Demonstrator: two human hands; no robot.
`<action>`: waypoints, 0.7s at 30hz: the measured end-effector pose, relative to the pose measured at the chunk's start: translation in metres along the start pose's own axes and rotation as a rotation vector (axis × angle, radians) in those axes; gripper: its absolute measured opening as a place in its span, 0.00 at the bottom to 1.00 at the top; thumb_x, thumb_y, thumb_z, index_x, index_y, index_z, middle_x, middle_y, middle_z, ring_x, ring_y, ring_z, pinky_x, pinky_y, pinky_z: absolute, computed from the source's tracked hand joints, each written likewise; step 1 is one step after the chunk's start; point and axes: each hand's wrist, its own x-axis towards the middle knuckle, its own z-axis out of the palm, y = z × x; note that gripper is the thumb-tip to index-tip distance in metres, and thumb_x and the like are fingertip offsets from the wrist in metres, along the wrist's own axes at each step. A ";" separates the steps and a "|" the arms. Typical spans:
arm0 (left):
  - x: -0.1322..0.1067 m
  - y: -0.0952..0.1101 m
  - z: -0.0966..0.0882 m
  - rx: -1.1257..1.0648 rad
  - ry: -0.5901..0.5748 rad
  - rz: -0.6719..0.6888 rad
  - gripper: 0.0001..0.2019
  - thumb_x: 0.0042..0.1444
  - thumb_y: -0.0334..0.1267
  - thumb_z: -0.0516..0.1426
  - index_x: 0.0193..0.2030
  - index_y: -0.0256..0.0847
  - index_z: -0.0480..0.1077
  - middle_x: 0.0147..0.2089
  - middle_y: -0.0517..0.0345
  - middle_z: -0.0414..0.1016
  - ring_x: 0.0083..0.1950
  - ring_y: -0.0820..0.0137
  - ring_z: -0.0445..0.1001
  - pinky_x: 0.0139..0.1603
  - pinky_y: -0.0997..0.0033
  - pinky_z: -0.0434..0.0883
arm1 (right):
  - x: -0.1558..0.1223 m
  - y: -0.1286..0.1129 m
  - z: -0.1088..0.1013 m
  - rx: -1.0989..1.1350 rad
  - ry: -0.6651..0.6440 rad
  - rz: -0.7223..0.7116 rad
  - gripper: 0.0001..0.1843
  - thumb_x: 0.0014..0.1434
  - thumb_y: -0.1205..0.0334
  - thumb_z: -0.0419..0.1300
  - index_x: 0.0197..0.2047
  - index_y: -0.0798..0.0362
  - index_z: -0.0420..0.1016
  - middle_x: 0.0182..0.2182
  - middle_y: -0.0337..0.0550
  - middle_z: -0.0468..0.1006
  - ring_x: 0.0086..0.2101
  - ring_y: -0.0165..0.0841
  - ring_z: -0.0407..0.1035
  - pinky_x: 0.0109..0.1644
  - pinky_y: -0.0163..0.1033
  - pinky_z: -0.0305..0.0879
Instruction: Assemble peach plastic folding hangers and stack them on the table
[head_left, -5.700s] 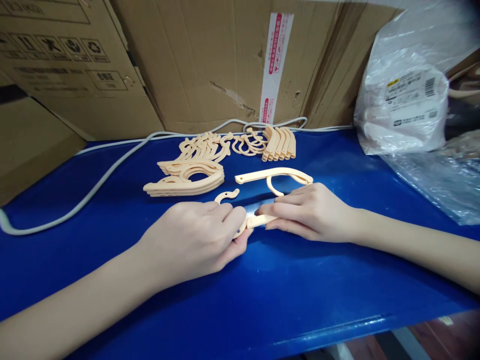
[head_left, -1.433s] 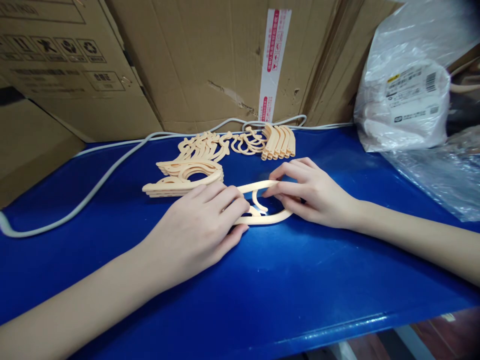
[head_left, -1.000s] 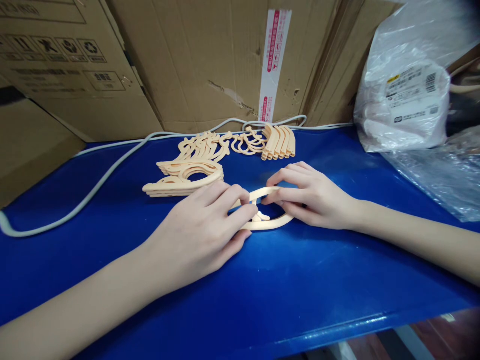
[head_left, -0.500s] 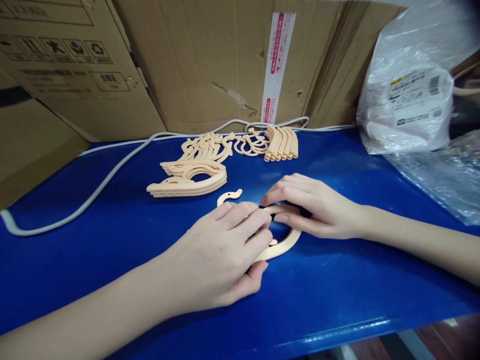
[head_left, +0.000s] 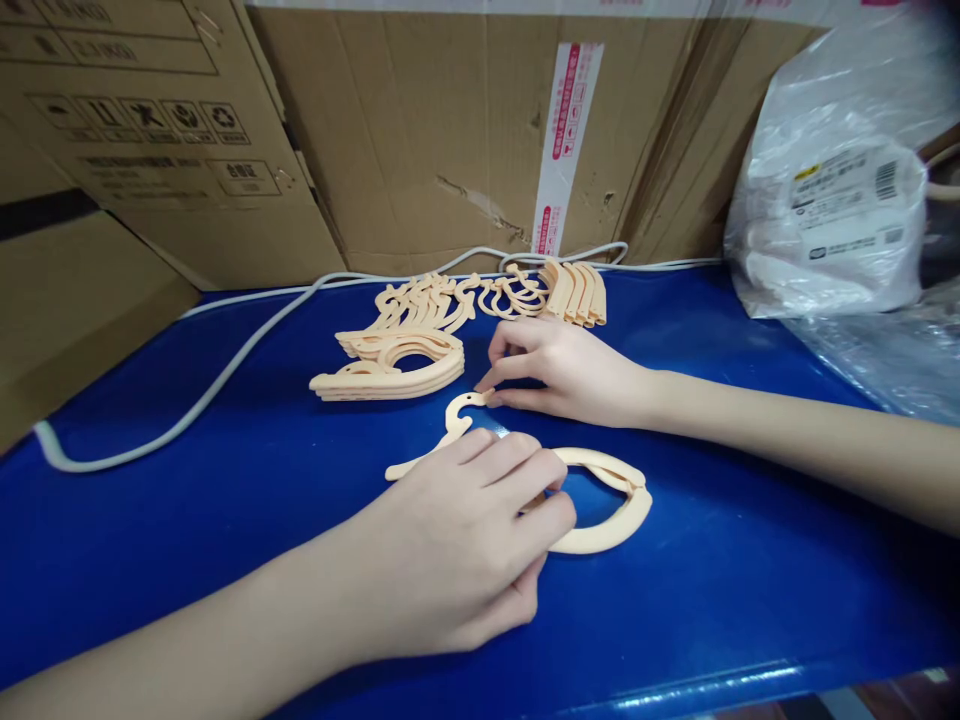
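My left hand (head_left: 472, 545) rests on the blue table (head_left: 225, 520) with its fingers curled on a folded peach plastic hanger (head_left: 607, 500), whose loop sticks out to the right. My right hand (head_left: 562, 368) lies further back and pinches the tip of a small peach hook piece (head_left: 459, 415). Just behind the hook piece sits a stack of assembled peach hangers (head_left: 390, 365). Further back lie a row of loose hook pieces (head_left: 510, 295) and a row of loose hanger arms (head_left: 577, 293).
Cardboard boxes (head_left: 420, 130) wall off the back and left of the table. A white cable (head_left: 225, 350) runs along the back edge and curls to the left. Plastic bags (head_left: 832, 220) with white goods sit at the right.
The view has shifted. My left hand has drawn the folded hanger nearer to me. My right hand let go of it and reached back to the small hook piece.
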 end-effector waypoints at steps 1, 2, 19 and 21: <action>0.000 0.000 0.000 0.002 -0.004 0.001 0.08 0.63 0.34 0.53 0.45 0.39 0.72 0.48 0.55 0.73 0.47 0.62 0.68 0.46 0.59 0.65 | 0.000 0.001 0.000 -0.002 -0.006 -0.012 0.13 0.68 0.58 0.58 0.45 0.54 0.82 0.41 0.48 0.75 0.40 0.36 0.71 0.46 0.42 0.66; 0.000 0.001 -0.001 0.006 -0.009 0.007 0.09 0.63 0.34 0.53 0.46 0.38 0.73 0.49 0.55 0.74 0.47 0.62 0.68 0.47 0.59 0.65 | -0.001 0.001 0.000 -0.001 -0.014 -0.019 0.12 0.68 0.59 0.58 0.44 0.54 0.82 0.41 0.48 0.76 0.40 0.36 0.71 0.47 0.43 0.66; 0.004 -0.017 -0.004 0.192 0.261 -0.285 0.08 0.68 0.32 0.48 0.41 0.38 0.67 0.37 0.53 0.75 0.39 0.63 0.74 0.39 0.63 0.68 | -0.069 0.007 -0.060 0.797 0.727 0.784 0.07 0.63 0.67 0.63 0.43 0.51 0.80 0.34 0.38 0.79 0.32 0.25 0.71 0.40 0.34 0.66; 0.006 -0.011 -0.004 0.192 0.209 -0.408 0.13 0.68 0.46 0.51 0.35 0.40 0.64 0.27 0.59 0.69 0.29 0.64 0.71 0.28 0.65 0.63 | -0.069 0.007 -0.056 0.836 0.678 0.792 0.06 0.63 0.66 0.62 0.43 0.52 0.80 0.31 0.37 0.77 0.29 0.24 0.68 0.35 0.33 0.65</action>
